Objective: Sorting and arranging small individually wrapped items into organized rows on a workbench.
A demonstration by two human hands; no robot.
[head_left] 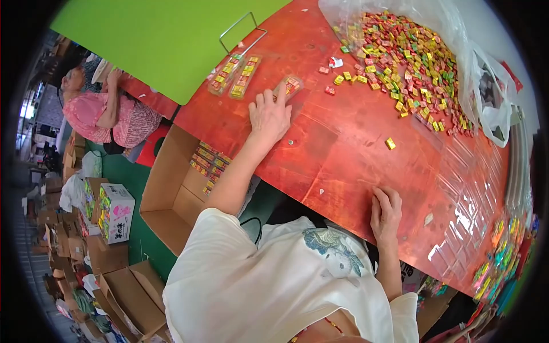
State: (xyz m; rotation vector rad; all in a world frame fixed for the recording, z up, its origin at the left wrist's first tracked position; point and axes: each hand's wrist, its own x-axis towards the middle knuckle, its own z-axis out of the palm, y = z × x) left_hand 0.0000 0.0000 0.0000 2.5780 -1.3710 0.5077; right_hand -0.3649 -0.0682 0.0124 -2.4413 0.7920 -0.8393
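My left hand [270, 117] is palm down on the red table, its index finger and thumb on the near end of a small clear plastic tray [294, 84] with red-and-yellow pieces inside. Its fingers cover part of that tray. Just left of it lie two longer clear trays, one [246, 76] filled with a row of yellow and red pieces, the other [225, 74] beside it. My right hand [386, 211] rests near the table's front edge, fingers loosely bent and nothing visible in them. Beyond it sits a single yellow piece [390, 143].
A big heap of small wrapped pieces [409, 63] spills from a clear bag [452, 23] at the far right. Empty clear trays [469, 200] cover the right side. A metal wire stand [243, 33] is at the back. An open carton [171, 194] holds filled trays; a person [94, 111] sits left.
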